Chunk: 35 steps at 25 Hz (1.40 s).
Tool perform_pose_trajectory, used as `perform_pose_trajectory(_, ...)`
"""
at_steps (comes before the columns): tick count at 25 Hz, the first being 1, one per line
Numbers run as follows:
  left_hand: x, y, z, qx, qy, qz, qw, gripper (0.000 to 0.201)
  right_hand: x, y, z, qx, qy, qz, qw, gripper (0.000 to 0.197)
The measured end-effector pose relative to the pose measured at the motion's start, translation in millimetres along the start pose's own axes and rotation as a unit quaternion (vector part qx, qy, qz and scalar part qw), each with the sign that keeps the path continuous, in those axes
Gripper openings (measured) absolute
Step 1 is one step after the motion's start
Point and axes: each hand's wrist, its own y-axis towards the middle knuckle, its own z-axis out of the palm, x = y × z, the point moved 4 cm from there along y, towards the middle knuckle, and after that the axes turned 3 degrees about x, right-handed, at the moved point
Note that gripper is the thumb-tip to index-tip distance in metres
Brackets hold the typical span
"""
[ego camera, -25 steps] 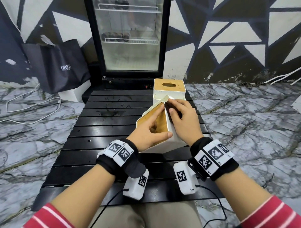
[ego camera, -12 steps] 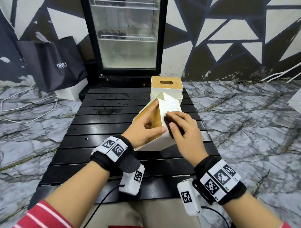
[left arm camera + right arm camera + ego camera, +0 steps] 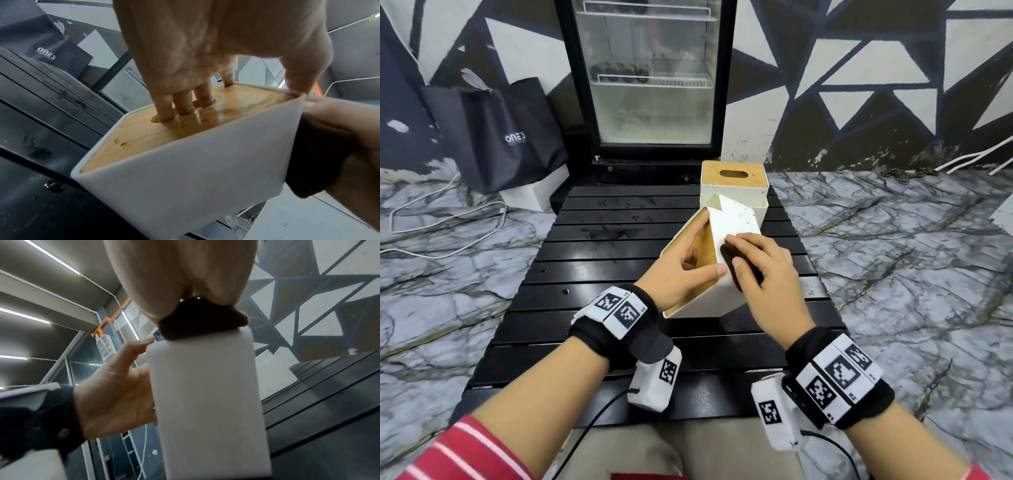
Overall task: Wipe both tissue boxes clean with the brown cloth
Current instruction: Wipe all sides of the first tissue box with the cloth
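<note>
Before fridge (image 3: 654,113), slatted table (image 3: 585,270) under tissue box (image 3: 736,219).

Brown cloth (image 3: 748,279) mostly hidden under right hand (image 3: 767,270); only a dark edge shows. Left hand (image 3: 681,274) fingers (image 3: 182,104) vanish into slot (image 3: 156,120) of tilted tissue box (image 3: 732,219). Rear tissue box (image 3: 734,174): lower front blocked by tilted one. Bag (image 3: 496,133) print unreadable past "ONE". Fridge (image 3: 650,102) top cropped; shelf items (image 3: 619,72) too blurry to ID.

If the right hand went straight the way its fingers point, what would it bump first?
The right hand presses the dark brown cloth on the tilted white tissue box. Going straight, it probably meets the forefinger of the left hand at its edge.
</note>
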Motion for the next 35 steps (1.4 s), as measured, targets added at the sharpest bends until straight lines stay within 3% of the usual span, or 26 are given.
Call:
perform_pose_trajectory(5, 0.9, -0.6, 3.6, 0.0, -0.002, 0.005, 1.0, 0.077, -8.1, 18.0, -4.2, -0.004, -0.005, 0.046, 0.999, 0.031)
perform_pose_trajectory(10, 6.1, 1.2, 2.9, -0.01, 0.028, -0.014, 0.999, 0.091, 8.8, 13.8, 3.6, 0.001, 0.0, 0.004, 1.0, 0.033)
perform_pose_trajectory(16, 0.3, 1.5, 3.7, -0.017, 0.029, -0.001, 0.999, 0.083, 4.1, 36.2, 1.7, -0.017, -0.006, 0.027, 0.999, 0.032)
perform_pose_trajectory(21, 0.1, -1.4, 4.3, -0.012, 0.041, -0.009, 0.999, 0.08, 2.8, 24.8, 3.5, -0.016, -0.011, -0.015, 1.0, 0.035)
perform_pose_trajectory(28, -0.7, -2.4, 5.9, -0.006, 0.025, -0.01, 1.0, 0.079, 2.8, 44.8, 3.3, -0.027, -0.008, 0.02, 0.999, 0.031)
perform_pose_trajectory(35, -2.0, -8.8, -4.3, -0.006, 0.03, -0.018, 0.999, 0.083, 7.9, 11.0, 11.7, -0.003, -0.009, -0.018, 1.0, 0.037)
